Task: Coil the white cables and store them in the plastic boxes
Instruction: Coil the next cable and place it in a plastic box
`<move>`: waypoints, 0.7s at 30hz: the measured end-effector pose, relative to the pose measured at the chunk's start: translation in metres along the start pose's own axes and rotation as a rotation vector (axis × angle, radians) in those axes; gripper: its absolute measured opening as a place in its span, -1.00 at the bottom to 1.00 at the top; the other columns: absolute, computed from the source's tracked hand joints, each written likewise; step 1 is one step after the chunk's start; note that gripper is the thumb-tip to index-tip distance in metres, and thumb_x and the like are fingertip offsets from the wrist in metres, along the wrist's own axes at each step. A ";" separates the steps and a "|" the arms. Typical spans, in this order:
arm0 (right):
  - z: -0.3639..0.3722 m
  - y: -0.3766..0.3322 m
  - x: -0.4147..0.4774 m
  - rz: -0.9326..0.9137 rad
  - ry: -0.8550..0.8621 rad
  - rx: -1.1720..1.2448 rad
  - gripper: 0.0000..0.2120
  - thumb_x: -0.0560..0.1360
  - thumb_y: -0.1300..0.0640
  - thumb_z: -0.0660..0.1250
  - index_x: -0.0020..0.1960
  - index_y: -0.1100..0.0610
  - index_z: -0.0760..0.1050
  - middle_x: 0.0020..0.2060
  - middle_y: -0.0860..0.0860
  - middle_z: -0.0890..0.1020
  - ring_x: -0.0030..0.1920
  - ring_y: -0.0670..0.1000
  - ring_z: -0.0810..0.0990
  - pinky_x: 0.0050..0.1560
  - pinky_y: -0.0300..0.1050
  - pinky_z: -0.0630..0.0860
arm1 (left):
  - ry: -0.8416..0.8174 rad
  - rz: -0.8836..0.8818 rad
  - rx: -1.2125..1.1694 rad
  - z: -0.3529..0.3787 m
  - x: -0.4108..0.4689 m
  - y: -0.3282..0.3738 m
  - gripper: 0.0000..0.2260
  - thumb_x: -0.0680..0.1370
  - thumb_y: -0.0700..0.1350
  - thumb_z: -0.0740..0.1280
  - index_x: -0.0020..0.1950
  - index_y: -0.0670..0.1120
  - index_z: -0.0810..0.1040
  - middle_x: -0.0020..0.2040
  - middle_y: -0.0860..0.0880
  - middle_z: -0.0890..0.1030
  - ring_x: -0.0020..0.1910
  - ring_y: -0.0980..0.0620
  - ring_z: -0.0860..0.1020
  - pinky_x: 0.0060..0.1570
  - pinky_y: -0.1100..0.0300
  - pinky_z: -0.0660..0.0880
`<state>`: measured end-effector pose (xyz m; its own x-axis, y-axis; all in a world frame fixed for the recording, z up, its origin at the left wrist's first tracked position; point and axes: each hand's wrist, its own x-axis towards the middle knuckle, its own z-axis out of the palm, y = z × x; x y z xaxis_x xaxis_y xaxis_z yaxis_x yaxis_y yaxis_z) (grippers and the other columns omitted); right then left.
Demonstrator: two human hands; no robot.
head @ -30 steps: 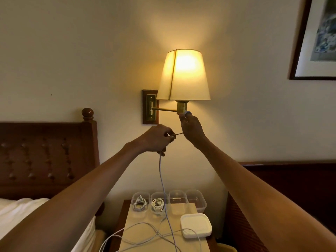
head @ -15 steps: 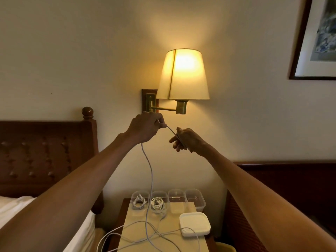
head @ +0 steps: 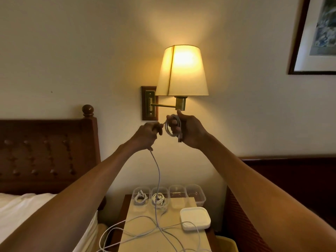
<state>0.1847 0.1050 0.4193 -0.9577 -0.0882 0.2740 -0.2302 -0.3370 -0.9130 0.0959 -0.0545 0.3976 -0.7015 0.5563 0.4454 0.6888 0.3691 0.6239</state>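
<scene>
White cable (head: 159, 179) slack lies tangled on the nightstand (head: 133, 229) below, rising straight up into the left hand (head: 147, 135), fingers curled round it; just beside, the right hand (head: 190, 132) grips the started coil (head: 172, 129), thumb up.

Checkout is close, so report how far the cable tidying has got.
Done: the leftmost box and the second box each hold a coiled cable. In hand: the right grip holds loops of a white cable; the left grip holds its slack. Left: loose cables tangled on the nightstand, the third box and fourth box empty, white lids beside them.
</scene>
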 end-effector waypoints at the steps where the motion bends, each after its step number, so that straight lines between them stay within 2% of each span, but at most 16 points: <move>1: 0.003 -0.004 0.001 -0.033 0.012 0.024 -0.61 0.69 -0.02 0.00 0.07 0.23 0.47 -0.31 0.02 0.51 -0.42 -0.09 0.45 -0.34 -0.28 0.43 | -0.072 -0.047 -0.073 0.002 -0.002 0.003 -0.79 0.66 -0.19 0.12 -0.02 -0.11 0.53 -0.21 -0.09 0.51 -0.32 0.01 0.51 -0.39 0.20 0.49; 4: 0.009 -0.012 0.006 -0.166 0.102 -0.027 -0.61 0.68 -0.01 0.03 0.18 0.26 0.48 -0.05 0.08 0.63 -0.14 -0.02 0.63 -0.07 -0.22 0.52 | -0.263 -0.117 -0.197 0.004 -0.006 0.014 -0.76 0.68 -0.18 0.07 0.04 -0.14 0.53 -0.28 -0.08 0.50 -0.34 0.02 0.52 -0.32 0.14 0.57; 6: 0.008 -0.017 0.012 -0.238 0.212 -0.100 -0.59 0.67 0.03 0.07 0.30 0.34 0.41 0.16 0.16 0.61 0.11 0.11 0.62 0.10 -0.16 0.53 | -0.336 -0.120 -0.219 0.003 -0.007 0.018 -0.74 0.69 -0.19 0.03 0.08 -0.16 0.52 -0.29 -0.09 0.50 -0.34 0.00 0.54 -0.25 0.10 0.60; 7: 0.008 -0.019 0.015 -0.272 0.271 -0.157 -0.58 0.67 0.04 0.10 0.32 0.37 0.38 0.21 0.20 0.58 0.17 0.15 0.60 0.11 -0.14 0.53 | -0.364 -0.118 -0.222 0.003 -0.008 0.020 -0.74 0.70 -0.18 0.03 0.10 -0.17 0.52 -0.28 -0.10 0.50 -0.33 -0.02 0.56 -0.24 0.08 0.60; 8: 0.006 -0.022 0.017 -0.307 0.335 -0.243 -0.57 0.66 0.04 0.13 0.31 0.38 0.39 0.19 0.21 0.59 0.16 0.15 0.60 0.08 -0.15 0.53 | -0.387 -0.115 -0.225 0.002 -0.009 0.021 -0.74 0.71 -0.17 0.04 0.12 -0.18 0.52 -0.27 -0.10 0.50 -0.33 -0.05 0.58 -0.22 0.06 0.61; 9: 0.005 -0.026 0.017 -0.337 0.393 -0.344 -0.59 0.65 0.03 0.15 0.26 0.38 0.43 0.08 0.20 0.61 0.06 0.11 0.61 0.00 -0.18 0.51 | -0.404 -0.112 -0.225 0.002 -0.010 0.022 -0.74 0.71 -0.16 0.05 0.13 -0.19 0.52 -0.27 -0.10 0.51 -0.32 -0.05 0.58 -0.20 0.06 0.61; 11: 0.002 -0.029 0.014 -0.379 0.472 -0.548 -0.64 0.64 0.00 0.16 0.03 0.32 0.50 -0.25 0.10 0.55 -0.26 -0.02 0.49 -0.24 -0.25 0.41 | -0.406 -0.090 -0.201 0.000 -0.011 0.023 -0.74 0.71 -0.14 0.08 0.13 -0.17 0.55 -0.26 -0.09 0.50 -0.33 -0.02 0.57 -0.17 0.08 0.62; 12: 0.001 -0.029 0.013 -0.383 0.486 -0.648 -0.67 0.65 0.01 0.15 -0.04 0.27 0.47 -0.35 0.06 0.47 -0.35 -0.06 0.40 -0.33 -0.27 0.35 | -0.391 -0.075 -0.178 -0.001 -0.011 0.024 -0.74 0.71 -0.13 0.10 0.13 -0.16 0.57 -0.26 -0.09 0.49 -0.33 0.01 0.55 -0.18 0.11 0.62; 14: -0.003 -0.023 0.011 -0.346 0.458 -0.850 -0.72 0.68 0.04 0.09 -0.05 0.23 0.40 -0.40 0.03 0.40 -0.43 -0.09 0.32 -0.40 -0.27 0.29 | -0.336 -0.021 -0.103 -0.005 -0.008 0.025 -0.75 0.69 -0.14 0.14 0.12 -0.14 0.61 -0.25 -0.05 0.50 -0.32 0.03 0.53 -0.23 0.18 0.59; 16: -0.009 -0.014 0.010 -0.268 0.439 -1.000 -0.72 0.69 0.05 0.05 0.00 0.23 0.39 -0.35 0.06 0.45 -0.38 -0.07 0.40 -0.34 -0.21 0.35 | -0.259 0.083 0.021 -0.010 -0.005 0.027 -0.78 0.67 -0.12 0.20 0.13 -0.13 0.64 -0.24 0.00 0.52 -0.28 0.06 0.54 -0.27 0.25 0.56; 17: -0.014 -0.009 0.011 -0.218 0.446 -1.020 -0.70 0.69 0.05 0.04 0.04 0.26 0.40 -0.26 0.10 0.51 -0.27 -0.02 0.50 -0.24 -0.14 0.43 | -0.222 0.132 0.066 -0.012 -0.004 0.027 -0.79 0.66 -0.11 0.24 0.14 -0.13 0.64 -0.21 0.02 0.53 -0.24 0.07 0.56 -0.28 0.27 0.56; 19: -0.022 -0.002 0.011 -0.109 0.435 -0.938 -0.64 0.69 0.06 0.04 0.16 0.34 0.41 -0.01 0.21 0.57 -0.01 0.11 0.60 0.04 0.00 0.51 | -0.151 0.181 0.082 -0.017 0.000 0.026 -0.81 0.63 -0.10 0.31 0.14 -0.13 0.65 -0.10 0.01 0.58 -0.12 0.04 0.58 -0.28 0.28 0.58; 21: -0.026 0.004 0.008 -0.015 0.354 -0.846 -0.58 0.69 0.06 0.04 0.23 0.43 0.39 0.10 0.28 0.58 -0.03 0.13 0.63 0.05 -0.02 0.53 | -0.091 0.205 0.053 -0.021 0.004 0.024 -0.85 0.60 -0.12 0.35 0.11 -0.12 0.66 -0.02 0.00 0.61 -0.05 0.03 0.60 -0.29 0.29 0.59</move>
<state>0.1722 0.1272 0.4102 -0.9184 0.2503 0.3063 -0.1591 0.4751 -0.8654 0.1060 -0.0593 0.4282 -0.5284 0.6878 0.4978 0.8254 0.2788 0.4909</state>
